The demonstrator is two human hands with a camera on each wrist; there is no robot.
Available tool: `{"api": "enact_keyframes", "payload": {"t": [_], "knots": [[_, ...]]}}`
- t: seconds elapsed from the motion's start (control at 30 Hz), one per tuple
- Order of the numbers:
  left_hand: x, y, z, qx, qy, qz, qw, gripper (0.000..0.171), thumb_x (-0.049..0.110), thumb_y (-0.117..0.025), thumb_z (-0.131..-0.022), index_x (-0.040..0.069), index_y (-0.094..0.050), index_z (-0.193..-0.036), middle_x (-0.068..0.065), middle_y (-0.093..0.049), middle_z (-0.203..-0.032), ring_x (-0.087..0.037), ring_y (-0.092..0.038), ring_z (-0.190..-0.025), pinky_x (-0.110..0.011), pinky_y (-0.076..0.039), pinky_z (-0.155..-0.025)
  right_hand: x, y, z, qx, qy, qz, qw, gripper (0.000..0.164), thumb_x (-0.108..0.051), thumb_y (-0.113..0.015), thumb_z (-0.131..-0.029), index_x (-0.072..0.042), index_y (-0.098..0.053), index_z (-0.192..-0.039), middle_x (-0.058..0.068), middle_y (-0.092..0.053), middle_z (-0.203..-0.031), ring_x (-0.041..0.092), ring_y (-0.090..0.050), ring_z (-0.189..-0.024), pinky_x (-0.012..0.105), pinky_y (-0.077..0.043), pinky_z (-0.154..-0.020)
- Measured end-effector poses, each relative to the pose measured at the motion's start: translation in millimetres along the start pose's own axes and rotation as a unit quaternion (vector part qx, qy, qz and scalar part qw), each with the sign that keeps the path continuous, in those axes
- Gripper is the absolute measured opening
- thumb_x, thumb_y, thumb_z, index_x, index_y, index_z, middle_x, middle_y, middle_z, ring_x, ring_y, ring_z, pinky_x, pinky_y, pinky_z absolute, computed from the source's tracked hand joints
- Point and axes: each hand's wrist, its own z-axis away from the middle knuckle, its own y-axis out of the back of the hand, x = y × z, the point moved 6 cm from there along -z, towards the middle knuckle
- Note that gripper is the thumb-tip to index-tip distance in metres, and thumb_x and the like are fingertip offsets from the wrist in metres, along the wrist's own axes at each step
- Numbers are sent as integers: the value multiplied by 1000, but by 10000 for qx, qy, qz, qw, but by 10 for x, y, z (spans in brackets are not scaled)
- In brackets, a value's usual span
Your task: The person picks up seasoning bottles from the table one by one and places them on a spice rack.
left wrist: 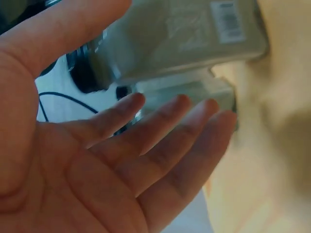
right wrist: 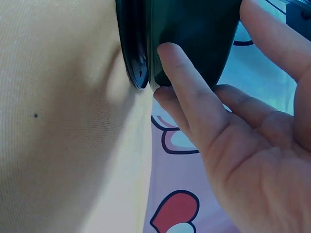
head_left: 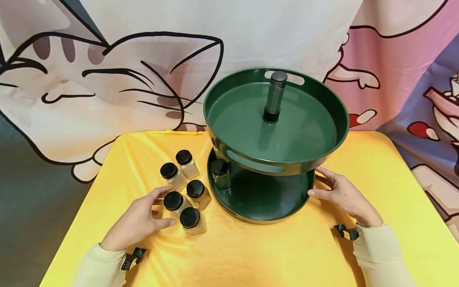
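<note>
My left hand [head_left: 141,219] is spread beside a black-lidded square jar [head_left: 173,201], thumb and fingers apart and gripping nothing. In the left wrist view a pale-filled jar [left wrist: 184,36] with a label lies just beyond the palm. On the right, my right hand [head_left: 342,195] has its fingers and thumb at the rim of the lower tray [head_left: 265,221] of a green two-tier stand; the right wrist view shows fingertips [right wrist: 170,53] against its green wall. A jar of green flakes [head_left: 221,179] stands on the lower tray at its left.
More black-lidded jars stand left of the stand: a yellowish one [head_left: 201,197], a front one [head_left: 195,224] and two pale ones behind, including the rear jar [head_left: 188,167]. The wide upper tray [head_left: 244,127] overhangs the lower one, with a central post [head_left: 275,95]. Yellow cloth [head_left: 251,259] covers the table.
</note>
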Motion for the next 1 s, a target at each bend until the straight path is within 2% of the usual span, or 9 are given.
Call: {"api": "enact_keyframes", "payload": {"t": [0.17, 0.4, 0.53, 0.6, 0.67, 0.83, 1.0], "knots": [[-31, -85, -7, 214, 39, 95, 9997, 84, 56, -75, -66, 20, -42, -135, 0, -59, -111, -18, -60, -83, -31, -50, -70, -15, 3, -2, 45, 33, -4, 10000, 79, -30, -73, -80, -9, -32, -144, 10, -37, -143, 36, -36, -129, 48, -36, -96], [-42, -154, -26, 340, -69, 28, 9994, 72, 40, -80, -70, 23, -44, -130, 4, -60, -94, -11, -55, -68, -24, -45, -61, -19, 14, 8, 103, 85, 100, 9999, 75, -31, -72, -80, -17, -35, -143, 7, -36, -144, 34, -38, -128, 44, -40, -94], [-31, -170, -28, 546, -210, 33, 9983, 62, 36, -78, -73, 25, -47, -126, 7, -60, -92, -11, -55, -67, -24, -45, -62, -48, 34, 21, 313, 168, 249, 9991, 67, -31, -70, -82, -19, -40, -140, 5, -39, -143, 31, -43, -126, 28, -42, -95], [-29, -175, -27, 606, -265, 17, 9978, 59, 38, -76, -75, 27, -47, -125, 9, -60, -92, -11, -55, -68, -24, -45, -63, -63, 46, 25, 496, 178, 341, 9980, 61, -31, -67, -84, -17, -43, -138, 6, -42, -141, 28, -45, -123, 17, -41, -92], [-31, -178, -29, 639, -289, 11, 9975, 58, 43, -74, -75, 29, -47, -124, 9, -59, -92, -10, -55, -68, -24, -45, -63, -70, 47, 29, 597, 248, 307, 9974, 55, -28, -64, -87, -13, -45, -137, 9, -41, -141, 23, -52, -117, 12, -43, -85], [-30, -181, -29, 679, -297, 13, 9972, 59, 41, -74, -76, 26, -47, -126, 9, -60, -93, -9, -55, -69, -25, -47, -64, -63, 39, 27, 661, 307, 116, 9973, 47, -21, -58, -92, -5, -47, -135, 16, -39, -141, 12, -60, -104, 17, -50, -74], [-16, -192, -13, 793, -398, 26, 9961, 59, 30, -76, -76, 20, -48, -127, 7, -61, -94, -9, -55, -69, -25, -47, -64, -44, 51, 20, 876, 73, 243, 9958, 47, -25, -60, -90, -11, -50, -133, 13, -54, -129, 22, -57, -109, 14, -48, -74]]}}
